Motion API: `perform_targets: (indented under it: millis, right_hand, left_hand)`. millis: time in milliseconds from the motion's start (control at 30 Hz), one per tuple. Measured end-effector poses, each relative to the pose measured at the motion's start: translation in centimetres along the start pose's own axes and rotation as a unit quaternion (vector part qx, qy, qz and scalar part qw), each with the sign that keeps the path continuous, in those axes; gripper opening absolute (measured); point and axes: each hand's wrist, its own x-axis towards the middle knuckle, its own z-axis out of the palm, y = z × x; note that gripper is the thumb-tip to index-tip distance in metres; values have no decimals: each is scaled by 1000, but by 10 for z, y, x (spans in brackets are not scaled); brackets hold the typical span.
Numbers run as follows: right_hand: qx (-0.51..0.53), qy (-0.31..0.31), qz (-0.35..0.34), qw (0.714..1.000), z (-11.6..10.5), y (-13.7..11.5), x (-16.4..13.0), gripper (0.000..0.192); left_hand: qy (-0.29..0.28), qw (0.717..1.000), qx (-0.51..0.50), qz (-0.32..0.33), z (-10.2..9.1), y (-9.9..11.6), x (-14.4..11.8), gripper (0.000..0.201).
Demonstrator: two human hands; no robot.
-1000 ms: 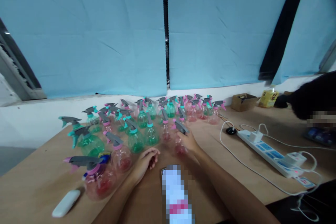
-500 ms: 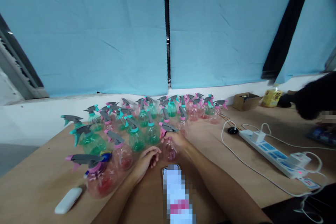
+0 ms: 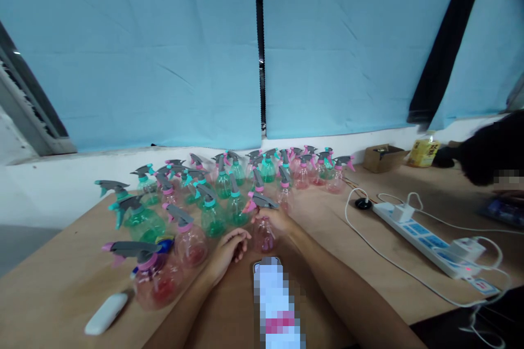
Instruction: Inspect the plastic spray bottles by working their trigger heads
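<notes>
We saw the wooden table (image 3: 327, 240) open toward its right edge, bottles crowding the left. Our right hand (image 3: 275, 221) gripped a pink spray bottle (image 3: 262, 229) near the front; our left hand (image 3: 229, 248) rested loosely curled, empty.

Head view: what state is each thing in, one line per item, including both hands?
Right hand: fingers closed around the neck of the pink spray bottle.
Pink spray bottle: upright on the table, trigger head on.
Left hand: loosely curled, resting on the table, holding nothing.
Other spray bottles: upright, capped.
Power strip: plugs inserted, red light on.
Cardboard box: open.
</notes>
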Motion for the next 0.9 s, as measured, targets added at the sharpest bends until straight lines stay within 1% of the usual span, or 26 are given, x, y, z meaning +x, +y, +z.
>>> perform_targets:
  millis: [100, 167, 300, 400, 467, 633, 733, 900]
  right_hand:
    - [-6, 3, 5, 1000, 2, 1, -1, 23]
    - [3, 13, -6, 1000, 1, 4, 1, 21]
    - [36, 37, -14, 999, -7, 13, 4, 15]
    - [45, 58, -5, 997, -15, 18, 5, 17]
    - [49, 60, 4, 997, -19, 20, 5, 19]
    - [92, 76, 10, 993, -22, 21, 6, 20]
    - [92, 70, -6, 993, -20, 19, 5, 21]
    - [38, 38, -4, 999, -15, 13, 4, 24]
  left_hand:
    - [1, 1000, -1, 1, 0, 0, 0, 26]
    - [1, 1000, -4, 3, 0, 0, 0, 25]
    - [0, 1000, -8, 0, 0, 0, 0, 25]
    - [-4, 1000, -12, 0, -1, -1, 0, 24]
    - [-4, 1000, -14, 1, -1, -1, 0, 25]
    - [-10, 1000, -12, 1, -2, -3, 1, 25]
    - [-10, 1000, -11, 0, -3, -4, 2, 25]
    - [-9, 1000, -10, 4, -2, -3, 1, 26]
